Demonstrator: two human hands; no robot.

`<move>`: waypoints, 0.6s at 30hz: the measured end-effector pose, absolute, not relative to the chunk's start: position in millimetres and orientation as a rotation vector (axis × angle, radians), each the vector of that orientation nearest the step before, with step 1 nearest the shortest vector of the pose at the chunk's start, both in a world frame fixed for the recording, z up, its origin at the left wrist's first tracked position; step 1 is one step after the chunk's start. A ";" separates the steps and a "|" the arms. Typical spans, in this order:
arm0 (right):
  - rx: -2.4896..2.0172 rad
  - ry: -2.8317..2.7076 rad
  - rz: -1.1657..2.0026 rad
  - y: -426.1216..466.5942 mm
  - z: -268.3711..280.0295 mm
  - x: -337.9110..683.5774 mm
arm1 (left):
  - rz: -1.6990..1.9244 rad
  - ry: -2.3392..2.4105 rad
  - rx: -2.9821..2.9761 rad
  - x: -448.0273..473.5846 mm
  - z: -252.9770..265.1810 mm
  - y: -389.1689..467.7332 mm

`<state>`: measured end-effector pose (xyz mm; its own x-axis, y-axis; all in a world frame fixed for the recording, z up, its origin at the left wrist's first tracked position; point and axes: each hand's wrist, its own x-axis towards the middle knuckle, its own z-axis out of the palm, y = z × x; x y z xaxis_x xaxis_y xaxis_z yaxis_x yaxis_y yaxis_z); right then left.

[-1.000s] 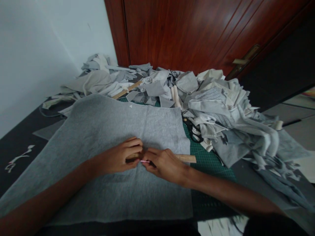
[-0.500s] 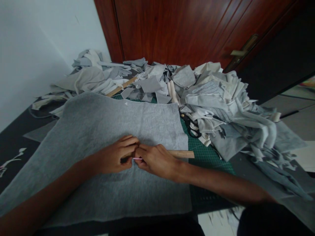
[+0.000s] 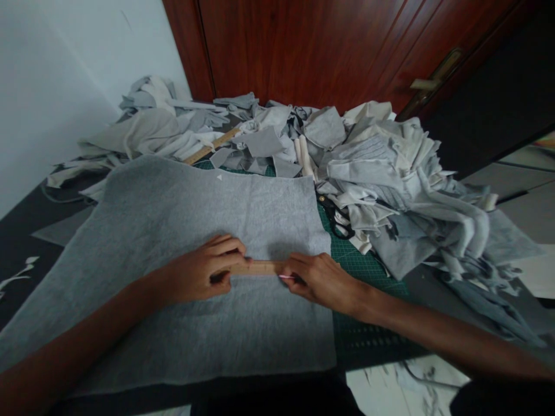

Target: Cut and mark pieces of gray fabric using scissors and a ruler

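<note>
A wide piece of grey cloth (image 3: 182, 208) lies spread in front of me. Across its middle runs a short wooden ruler (image 3: 258, 267). My left hand (image 3: 208, 268) has its fingers and thumb closed on the ruler's left end. At the other end my right hand (image 3: 318, 280) is closed and pinches a thin pink pen-like stick (image 3: 286, 277), its tip pointing left just by the ruler's lower edge. The right fingers cover that end of the ruler, and most of the stick is hidden in them.
Under the cloth is a green cutting mat (image 3: 359, 266). Black-handled scissors (image 3: 336, 216) lie at the cloth's right edge. Heaps of grey and white fabric scraps (image 3: 390, 167) line the back and right. Another wooden ruler (image 3: 212, 145) lies behind the cloth, before a wooden door (image 3: 295, 52).
My right hand has slid right along the ruler with the pink stick, away from my left hand, baring the ruler's middle. My left hand has stayed nearly in place.
</note>
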<state>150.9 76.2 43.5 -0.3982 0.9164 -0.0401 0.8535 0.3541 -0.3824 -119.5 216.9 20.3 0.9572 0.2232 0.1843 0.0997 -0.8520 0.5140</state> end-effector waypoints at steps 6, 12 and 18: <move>-1.581 -2.366 0.543 57.6 42.4 187.2 | 0.341 0.213 2.623 -119.8 21.0 217.4; -1.578 -2.305 0.564 43.8 43.4 214.3 | 0.347 0.208 2.630 -119.7 20.4 218.5; -1.616 -2.264 0.549 31.4 44.4 234.3 | 0.370 0.208 2.625 -119.5 16.3 218.8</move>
<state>234.3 31.4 44.4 -0.3189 0.9475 0.0252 0.8307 0.2922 -0.4739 -119.5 218.8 16.3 0.9518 0.2104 0.2230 0.0812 -0.8743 0.4785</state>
